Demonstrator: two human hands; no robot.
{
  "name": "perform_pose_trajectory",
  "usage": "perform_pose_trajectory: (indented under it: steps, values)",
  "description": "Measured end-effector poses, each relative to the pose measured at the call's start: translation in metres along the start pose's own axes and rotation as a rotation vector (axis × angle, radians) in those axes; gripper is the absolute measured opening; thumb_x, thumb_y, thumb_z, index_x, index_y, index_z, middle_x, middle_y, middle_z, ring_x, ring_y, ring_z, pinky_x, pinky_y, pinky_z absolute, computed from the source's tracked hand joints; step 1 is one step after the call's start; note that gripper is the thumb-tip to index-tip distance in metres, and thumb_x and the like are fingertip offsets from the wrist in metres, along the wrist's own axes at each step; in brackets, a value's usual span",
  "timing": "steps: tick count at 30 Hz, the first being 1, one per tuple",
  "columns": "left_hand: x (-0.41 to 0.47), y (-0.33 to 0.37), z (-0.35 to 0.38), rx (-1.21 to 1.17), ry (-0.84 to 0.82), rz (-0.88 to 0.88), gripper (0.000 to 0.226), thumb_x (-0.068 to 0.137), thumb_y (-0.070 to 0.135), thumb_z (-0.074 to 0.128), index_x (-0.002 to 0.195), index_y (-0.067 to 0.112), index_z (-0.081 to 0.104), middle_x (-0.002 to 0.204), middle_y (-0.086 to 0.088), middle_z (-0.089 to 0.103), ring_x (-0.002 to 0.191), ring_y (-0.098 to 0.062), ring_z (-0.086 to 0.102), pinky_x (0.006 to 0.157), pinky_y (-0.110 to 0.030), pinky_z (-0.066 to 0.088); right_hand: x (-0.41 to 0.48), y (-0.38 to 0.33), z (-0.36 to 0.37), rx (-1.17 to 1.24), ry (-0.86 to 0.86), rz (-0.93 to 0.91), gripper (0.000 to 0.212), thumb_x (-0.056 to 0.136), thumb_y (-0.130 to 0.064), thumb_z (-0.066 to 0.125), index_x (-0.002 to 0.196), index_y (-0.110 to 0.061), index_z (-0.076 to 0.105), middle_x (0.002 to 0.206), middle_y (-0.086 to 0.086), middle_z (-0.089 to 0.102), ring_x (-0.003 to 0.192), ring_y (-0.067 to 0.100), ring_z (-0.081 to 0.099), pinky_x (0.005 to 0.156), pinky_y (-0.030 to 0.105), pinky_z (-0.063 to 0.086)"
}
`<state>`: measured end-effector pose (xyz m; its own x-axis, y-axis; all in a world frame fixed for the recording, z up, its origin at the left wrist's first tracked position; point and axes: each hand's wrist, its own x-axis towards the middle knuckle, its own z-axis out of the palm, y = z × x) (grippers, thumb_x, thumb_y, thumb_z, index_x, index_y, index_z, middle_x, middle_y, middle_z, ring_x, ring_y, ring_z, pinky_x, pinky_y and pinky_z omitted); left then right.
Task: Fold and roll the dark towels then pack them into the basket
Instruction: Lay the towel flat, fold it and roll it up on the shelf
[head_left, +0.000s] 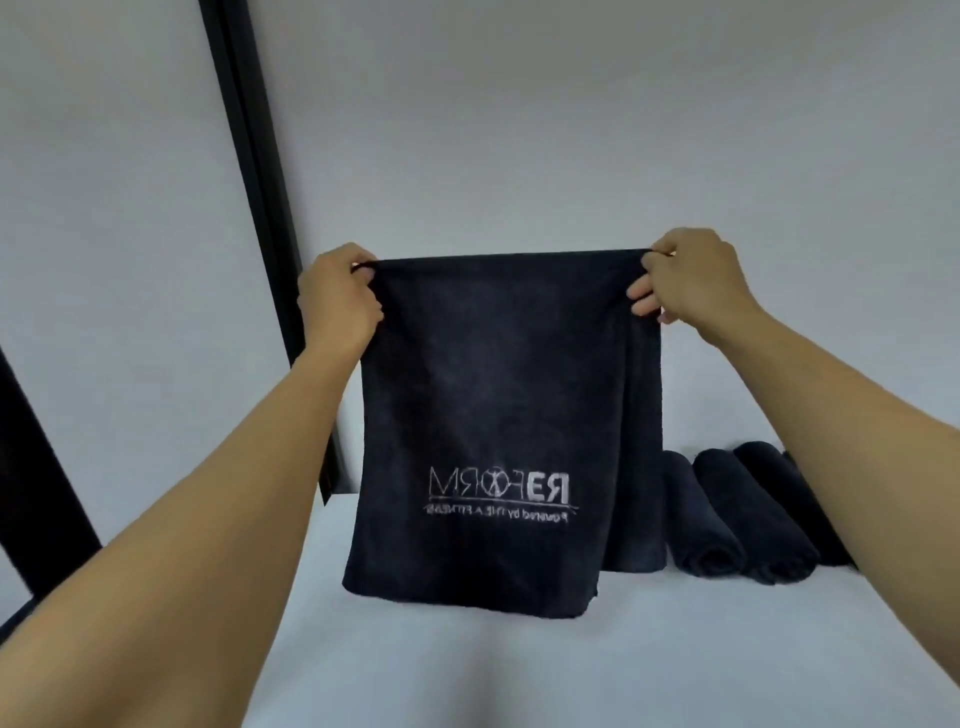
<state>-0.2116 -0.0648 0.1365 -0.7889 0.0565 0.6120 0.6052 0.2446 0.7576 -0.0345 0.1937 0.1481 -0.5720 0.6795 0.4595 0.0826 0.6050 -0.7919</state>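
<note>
We are holding the dark towel (498, 405) up over the white table (675, 649), our left hand (340, 296) and right hand (691, 283) each pinching a top corner, its bottom edge just reaching the tabletop. We are aiming to keep the top edge taut and level so the fold lands square. Rolled towels (737, 514) are lying just behind on the right; no basket is showing.

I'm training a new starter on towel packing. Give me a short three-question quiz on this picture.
1. True or false: the left hand and the right hand grip the hanging towel by its top corners.
2. Where do the rolled towels lie: A on the table, B on a chair, C on the floor?
3. Fill in: the towel's lettering reads ____ (mirrored or normal).
Key: 1 true; 2 A; 3 mirrored.
</note>
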Motion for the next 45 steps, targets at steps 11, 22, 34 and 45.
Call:
perform_pose_trajectory:
  steps: [11,22,34,45]
  values:
    - [-0.024,-0.003,-0.032,-0.009,-0.200,0.060,0.021,0.091,0.007,0.057,0.098,0.018,0.074,0.090,0.009,0.070,0.089,-0.003,0.064,0.079,-0.013,0.049,-0.050,0.006,-0.033,-0.147,-0.088,-0.092,0.020,0.086,-0.017,0.047,0.088,-0.009,0.064,0.070,0.006,0.074,0.065,0.017,0.071,0.060,0.028,0.052]
    - [-0.154,-0.108,-0.077,0.243,-1.241,-0.560,0.018,0.089,0.002,0.064,0.099,0.008,0.077,0.107,-0.009,0.074,0.105,-0.022,0.069,0.097,-0.035,0.051,-0.154,0.087,-0.008,-0.959,-1.179,0.141,0.013,0.091,-0.025,0.061,0.079,-0.029,0.060,0.101,-0.002,0.060,0.091,0.022,0.064,0.075,0.027,0.054]
    - [-0.124,-0.143,-0.013,0.278,-0.585,-0.347,0.012,0.088,0.010,0.067,0.097,0.015,0.075,0.100,-0.008,0.073,0.096,-0.016,0.063,0.081,-0.024,0.045,-0.092,0.139,0.037,-0.566,-0.625,-0.011,0.010,0.095,-0.021,0.054,0.088,-0.020,0.061,0.092,-0.001,0.067,0.077,0.015,0.062,0.070,0.028,0.049]
    - [-0.159,-0.183,0.101,0.479,-0.615,-0.083,0.034,0.099,0.031,0.051,0.130,0.018,0.057,0.137,-0.004,0.054,0.123,-0.022,0.051,0.103,-0.033,0.037,-0.097,0.202,0.140,-0.763,-0.483,-0.222,0.033,0.101,-0.027,0.044,0.131,-0.014,0.051,0.126,0.007,0.054,0.106,0.028,0.056,0.083,0.038,0.046]
